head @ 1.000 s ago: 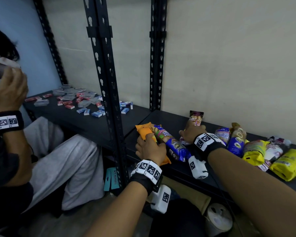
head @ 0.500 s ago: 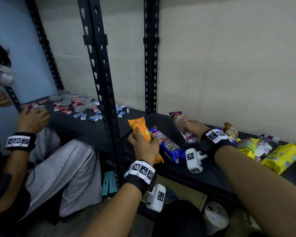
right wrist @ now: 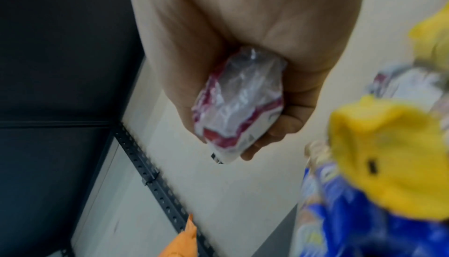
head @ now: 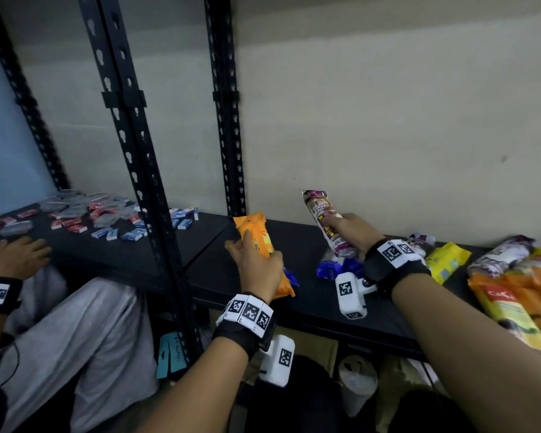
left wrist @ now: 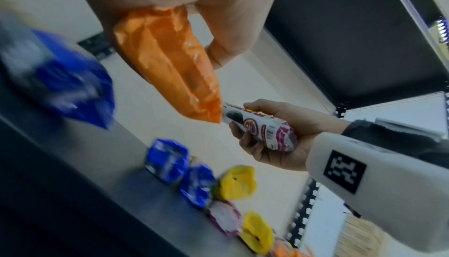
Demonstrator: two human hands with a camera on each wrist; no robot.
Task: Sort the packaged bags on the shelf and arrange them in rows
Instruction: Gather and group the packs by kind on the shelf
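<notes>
My left hand (head: 256,260) grips a long orange bag (head: 253,228) (left wrist: 170,72), lifted above the black shelf (head: 310,295) near its left end. My right hand (head: 347,229) (left wrist: 272,136) holds a white and maroon roll-shaped bag (head: 325,220) (right wrist: 240,107) upright above the shelf middle. Blue bags (head: 331,268) (left wrist: 167,159) lie under my right wrist; another blue bag (left wrist: 73,86) lies below the orange one. Yellow bags (head: 444,260) (left wrist: 235,182), a white-purple bag (head: 500,254) and orange bags (head: 512,304) lie at the shelf's right end.
Black slotted uprights (head: 138,182) (head: 227,120) frame the shelf bay. Another person (head: 75,339) sits at left, one hand (head: 19,254) on the neighbouring shelf (head: 91,254), which carries several small red and blue boxes (head: 107,214). A beige wall (head: 388,120) backs the shelf.
Both my hands have lifted their bags off the shelf; the maroon roll now stands upright. The blue bag beside the orange one stayed down. The other person's hand came down to the shelf.
</notes>
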